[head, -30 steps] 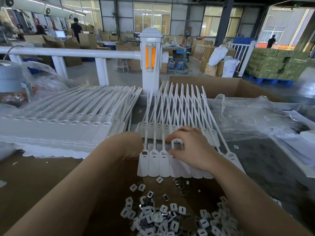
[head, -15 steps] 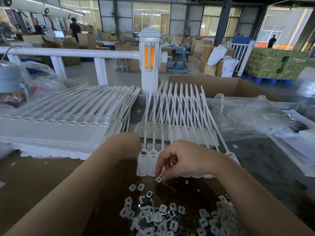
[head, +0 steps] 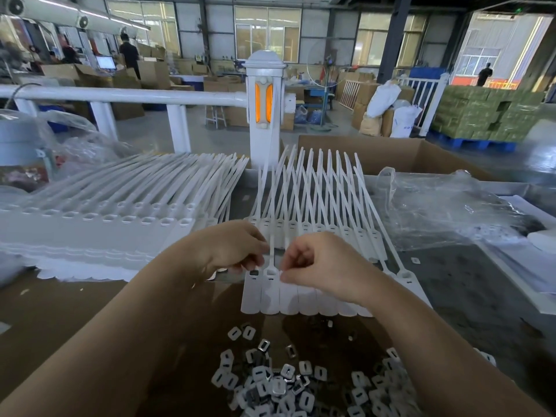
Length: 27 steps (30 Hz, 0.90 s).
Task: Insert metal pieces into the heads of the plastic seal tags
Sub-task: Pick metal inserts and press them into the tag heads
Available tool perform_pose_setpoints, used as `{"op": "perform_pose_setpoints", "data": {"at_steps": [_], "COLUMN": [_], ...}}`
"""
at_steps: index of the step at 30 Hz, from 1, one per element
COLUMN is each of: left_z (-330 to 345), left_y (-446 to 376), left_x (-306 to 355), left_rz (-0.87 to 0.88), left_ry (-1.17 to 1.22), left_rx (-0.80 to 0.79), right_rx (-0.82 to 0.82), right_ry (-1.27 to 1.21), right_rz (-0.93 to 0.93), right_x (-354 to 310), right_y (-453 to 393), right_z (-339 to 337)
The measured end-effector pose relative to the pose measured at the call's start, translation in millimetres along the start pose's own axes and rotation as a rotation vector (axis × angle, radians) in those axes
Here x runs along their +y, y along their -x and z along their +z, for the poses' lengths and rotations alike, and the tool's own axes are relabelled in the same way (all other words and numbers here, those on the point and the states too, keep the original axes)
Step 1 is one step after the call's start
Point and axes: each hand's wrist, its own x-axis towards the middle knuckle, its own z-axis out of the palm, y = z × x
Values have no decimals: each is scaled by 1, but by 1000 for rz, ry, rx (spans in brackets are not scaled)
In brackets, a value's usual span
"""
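Observation:
A row of white plastic seal tags (head: 301,299) lies flat in front of me, straps fanning away toward the rail. My left hand (head: 237,251) has its fingers curled at the heads of the leftmost tags and pinches the strap of the second tag (head: 271,273). My right hand (head: 322,266) hovers just right of that head, thumb and forefinger pinched together on a small metal piece that the fingertips mostly hide. The leftmost tag head (head: 253,272) shows a dark slot. Loose metal pieces (head: 285,383) are piled on the brown cardboard below my wrists.
A thick stack of white tags (head: 105,230) lies at the left. Crumpled clear plastic (head: 436,212) covers the right side, an open cardboard box (head: 391,152) stands behind it. A white rail post (head: 264,115) rises beyond the tags. One stray metal piece (head: 415,260) lies at the right.
My right hand dropped from the tag row to the metal pieces, then rose back to the second tag's head with fingers pinched. My left hand came forward to the leftmost tags.

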Motion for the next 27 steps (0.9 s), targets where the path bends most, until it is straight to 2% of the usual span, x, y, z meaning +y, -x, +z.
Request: {"op": "perform_pose_setpoints", "data": {"at_steps": [4,10,14,19,24,27], "left_z": [-2,2,1,3,8,9], "left_y": [4,2,0,-1,-6,-9], "left_x": [2,1,-1,-3,-2,-8], "left_rz": [-4,-21,-40,-26,-28,6], "left_ry": [197,415,429,304,-175,-376], "left_rx": [-181,-241,-249,-111,50,147], "right_rx": [249,324,347,271,45,9], "right_ry": [-69,-60,-20,67,167,181], "right_rz": [-21,-124,-168,-79,70,74], "right_x": [5,7,7,13,19,18], "right_y": [-2,-2,-2,-5,-3,-3], "right_z": [0,3,5,8,9,10]}}
